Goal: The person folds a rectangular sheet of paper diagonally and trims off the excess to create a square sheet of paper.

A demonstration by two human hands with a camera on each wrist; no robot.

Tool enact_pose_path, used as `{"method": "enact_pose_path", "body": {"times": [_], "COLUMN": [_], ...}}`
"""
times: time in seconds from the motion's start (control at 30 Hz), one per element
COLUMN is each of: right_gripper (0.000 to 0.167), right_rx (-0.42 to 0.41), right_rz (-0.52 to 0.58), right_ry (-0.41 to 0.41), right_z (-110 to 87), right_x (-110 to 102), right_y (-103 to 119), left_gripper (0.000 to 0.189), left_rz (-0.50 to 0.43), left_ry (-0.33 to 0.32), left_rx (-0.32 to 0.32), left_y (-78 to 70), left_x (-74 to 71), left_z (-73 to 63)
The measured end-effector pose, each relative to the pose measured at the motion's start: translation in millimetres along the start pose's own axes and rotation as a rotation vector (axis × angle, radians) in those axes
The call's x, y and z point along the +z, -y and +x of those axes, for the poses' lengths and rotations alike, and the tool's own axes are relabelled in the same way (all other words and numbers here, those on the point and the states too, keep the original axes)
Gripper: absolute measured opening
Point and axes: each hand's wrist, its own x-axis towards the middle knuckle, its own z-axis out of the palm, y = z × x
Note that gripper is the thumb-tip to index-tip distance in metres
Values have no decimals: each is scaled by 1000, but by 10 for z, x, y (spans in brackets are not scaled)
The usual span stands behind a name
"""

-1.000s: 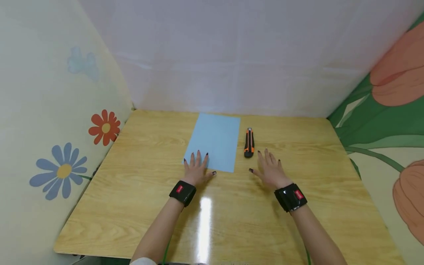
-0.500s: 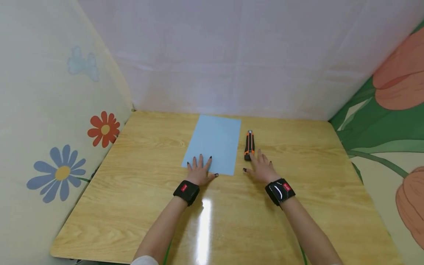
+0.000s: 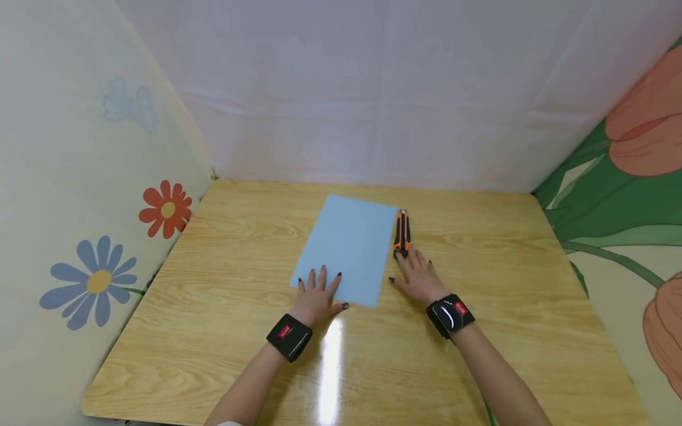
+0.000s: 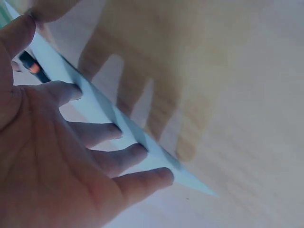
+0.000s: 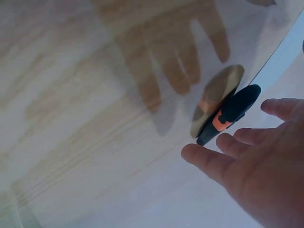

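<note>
A light blue sheet of paper (image 3: 348, 245) lies flat and slightly turned on the wooden table. My left hand (image 3: 314, 302) rests its spread, straight fingertips on the near left part of the sheet; in the left wrist view the fingers (image 4: 107, 135) touch the paper (image 4: 97, 102). Just right of the sheet lies a black and orange utility knife (image 3: 402, 231), its head pointing away from me. My right hand (image 3: 422, 281), fingers extended, is at the knife's near end; in the right wrist view its fingers stand beside the knife (image 5: 232, 111) without curling round it.
The glossy wooden table (image 3: 213, 307) reflects a bright light strip in front of the sheet. A white cloth backdrop (image 3: 362, 106) closes off the far edge. Painted side walls stand left and right. A black band (image 3: 290, 337) is strapped round each wrist.
My left hand has drawn the blue sheet toward me and slightly right, so its edge is closer to the knife. My right hand has moved left to the knife's near end.
</note>
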Motion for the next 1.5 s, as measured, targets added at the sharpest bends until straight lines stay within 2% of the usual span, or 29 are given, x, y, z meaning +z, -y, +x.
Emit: {"method": "enact_pose_path", "body": {"times": [0.17,0.27,0.43,0.57,0.67,0.73,0.93,1.0,1.17,1.3,1.5], "right_gripper": [68,68,69,64,59,57,56,57,61,64,65], "right_rx": [-3,12,23,-43,-105,-117,-26,0,25,75,140], "right_rz": [12,36,7,-49,-93,-115,-157,-157,-123,-69,-80], "right_ry": [-3,-9,-14,-63,-115,-135,-81,-69,-126,-156,-141], "right_z": [-87,-168,-253,-165,-7,100,270,275,240,194,168], "right_x": [62,82,135,180,197,203,225,225,176,98,31], "right_y": [-9,-27,-59,-50,-25,-11,-55,-85,-198,-328,-513], "left_gripper": [71,71,69,68,68,68,68,68,68,69,68], "left_rz": [-34,-52,-72,-114,-145,-156,-161,-151,-128,-127,-135], "left_ry": [-29,-68,-97,-70,-62,-60,-44,-42,-55,-65,-39], "left_rx": [56,90,116,110,120,128,128,123,116,128,159], "left_y": [-84,-95,-23,48,71,67,39,36,42,45,22], "left_x": [102,168,202,185,172,166,187,197,200,181,147], "left_z": [-235,-365,-576,-683,-712,-716,-709,-704,-690,-685,-672]}}
